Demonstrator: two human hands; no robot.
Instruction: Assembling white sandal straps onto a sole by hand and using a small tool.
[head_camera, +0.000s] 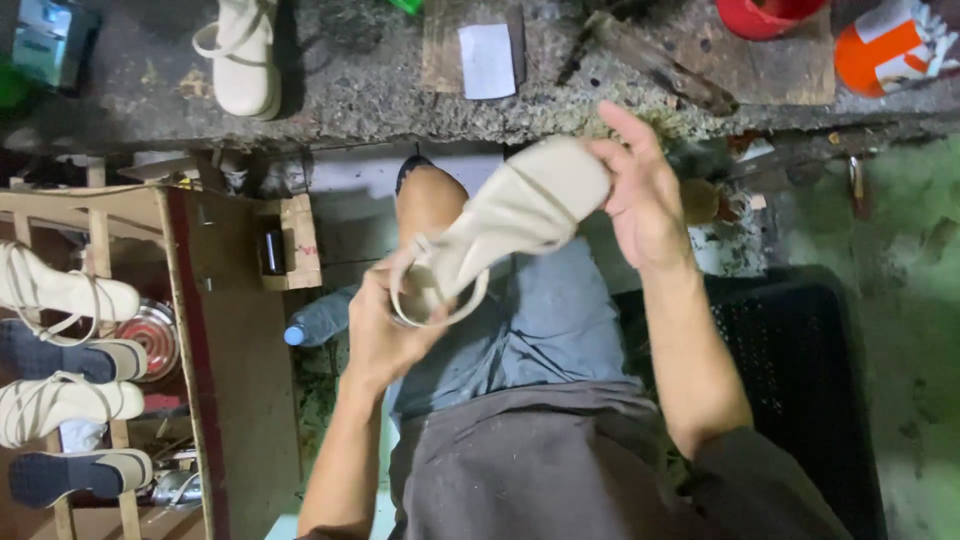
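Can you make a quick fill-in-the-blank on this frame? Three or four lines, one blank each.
1. Both hands hold one cream-coloured ____ above the lap.
2. The left hand grips the end with the thin ____, while the right hand holds the other end.
3. On the wooden rack at the left lie ____ more sandals.
4. One more cream sandal rests on the rough ____ ledge at the top.

Missing words: sandal; straps; four; concrete

Your sandal (510, 215): cream, plain, no pattern. Shorts (545, 320): blue-grey; shirt (560, 470): dark brown. Surface (360, 80): mottled grey, with white paper (487, 60), red bowl (765, 15), orange-and-white can (890, 45). Rack sandals (65, 290): cream straps, black soles. Crate (800, 370): black mesh.
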